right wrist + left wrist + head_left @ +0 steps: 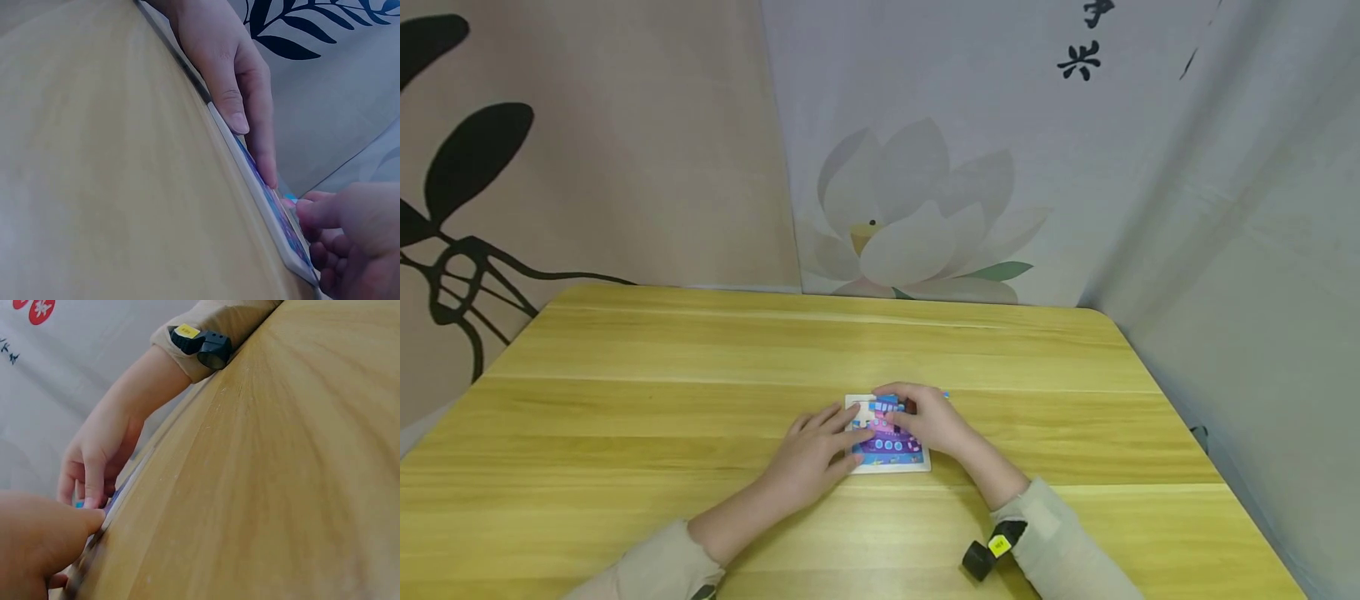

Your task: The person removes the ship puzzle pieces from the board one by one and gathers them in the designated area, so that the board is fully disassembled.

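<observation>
A small jigsaw puzzle [889,458] in a white frame lies flat on the table, printed with a purple and pink ship over blue water. A pale patch of bare backing shows at its upper left. My left hand [808,458] rests at the puzzle's left side, fingers spread, with fingertips on the picture. From the right, my right hand [934,421] reaches over the upper part, thumb and fingers bent. In the right wrist view it pinches a small pink and blue puzzle piece [289,200] close over the board, mostly hidden by the fingertips.
The wooden table [625,375] spreads out around the puzzle. Behind it hangs a curtain [925,67] printed with a lotus flower, and another curtain closes off the right side. A black wrist camera [979,560] sits on the right sleeve, low over the table.
</observation>
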Motion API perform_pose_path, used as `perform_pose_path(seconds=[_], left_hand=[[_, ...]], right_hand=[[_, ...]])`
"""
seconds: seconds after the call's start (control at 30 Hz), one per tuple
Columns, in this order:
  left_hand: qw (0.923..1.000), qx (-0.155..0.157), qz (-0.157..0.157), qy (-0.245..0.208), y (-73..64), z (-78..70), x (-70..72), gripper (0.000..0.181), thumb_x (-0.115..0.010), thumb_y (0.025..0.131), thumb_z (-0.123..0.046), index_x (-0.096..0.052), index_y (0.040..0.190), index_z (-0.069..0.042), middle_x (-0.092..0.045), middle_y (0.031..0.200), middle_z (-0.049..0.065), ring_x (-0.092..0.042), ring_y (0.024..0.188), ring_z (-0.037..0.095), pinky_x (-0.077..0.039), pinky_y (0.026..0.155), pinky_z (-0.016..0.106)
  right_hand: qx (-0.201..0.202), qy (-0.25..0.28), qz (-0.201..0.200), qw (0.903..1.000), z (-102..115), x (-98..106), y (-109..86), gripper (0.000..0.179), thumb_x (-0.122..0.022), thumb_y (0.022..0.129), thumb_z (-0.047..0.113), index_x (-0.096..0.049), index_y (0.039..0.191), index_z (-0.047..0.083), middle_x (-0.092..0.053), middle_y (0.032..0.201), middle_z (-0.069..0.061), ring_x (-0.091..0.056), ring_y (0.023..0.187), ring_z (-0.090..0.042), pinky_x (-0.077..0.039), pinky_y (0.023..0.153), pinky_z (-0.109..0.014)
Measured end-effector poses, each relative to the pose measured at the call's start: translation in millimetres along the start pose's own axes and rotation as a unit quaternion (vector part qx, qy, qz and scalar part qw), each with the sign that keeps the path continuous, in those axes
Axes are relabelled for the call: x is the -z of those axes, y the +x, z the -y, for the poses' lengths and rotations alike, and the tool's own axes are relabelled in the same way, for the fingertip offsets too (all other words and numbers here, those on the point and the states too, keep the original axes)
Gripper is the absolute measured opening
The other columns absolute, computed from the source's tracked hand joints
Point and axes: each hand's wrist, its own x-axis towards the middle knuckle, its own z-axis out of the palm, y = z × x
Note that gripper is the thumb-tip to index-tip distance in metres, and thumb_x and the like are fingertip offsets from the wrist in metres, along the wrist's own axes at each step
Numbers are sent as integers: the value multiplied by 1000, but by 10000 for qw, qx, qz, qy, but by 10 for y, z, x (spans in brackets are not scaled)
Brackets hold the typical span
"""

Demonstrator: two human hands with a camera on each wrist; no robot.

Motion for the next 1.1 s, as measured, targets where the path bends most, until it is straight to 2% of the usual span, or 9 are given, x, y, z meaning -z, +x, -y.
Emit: perform_pose_path(seconds=[0.23, 0.47, 0.67, 0.87, 1.1], left_hand=[[10000, -11, 16, 6, -3, 11, 0, 38, -59, 95, -34, -62, 130, -21, -40, 147, 11, -31, 135, 39, -23, 103, 64], [9999, 62, 55, -143, -4, 26, -15, 37, -58, 95, -34, -61, 131, -23, -38, 149, 10, -29, 137, 38, -20, 104, 65], [9996, 126, 85, -248, 7, 36, -25, 37, -58, 95, -35, -61, 131, -24, -37, 150, 8, -27, 138, 37, -18, 105, 65], [9992, 173, 196, -307, 5, 40, -28, 38, -57, 96, -35, -60, 132, -25, -32, 152, 7, -25, 139, 35, -15, 106, 65], [9986, 262, 248, -374, -14, 30, -19, 38, -57, 96, -35, -59, 133, -26, -25, 154, 10, -23, 140, 35, -14, 107, 63]], right_hand=[[-9, 286, -255, 9993, -17, 85, -11, 32, -66, 90, 7, -67, 121, 11, -63, 95, 5, -50, 73, -16, -45, 62, -27], [-134, 452, -539, 9974, -79, 225, -68, 28, -65, 91, 8, -70, 118, 12, -66, 100, 4, -46, 69, -18, -39, 56, -24], [-267, 617, -826, 9943, -156, 366, -150, 27, -67, 90, 7, -70, 117, 9, -67, 101, 0, -45, 63, -18, -38, 52, -23], [-495, 703, -1083, 9904, -233, 483, -237, 29, -68, 87, 4, -70, 116, 8, -68, 100, -3, -37, 59, -16, -30, 47, -21], [-547, 525, -1036, 9917, -334, 611, -333, 30, -69, 88, 8, -70, 118, 9, -67, 98, -3, -38, 59, -17, -31, 49, -23]])
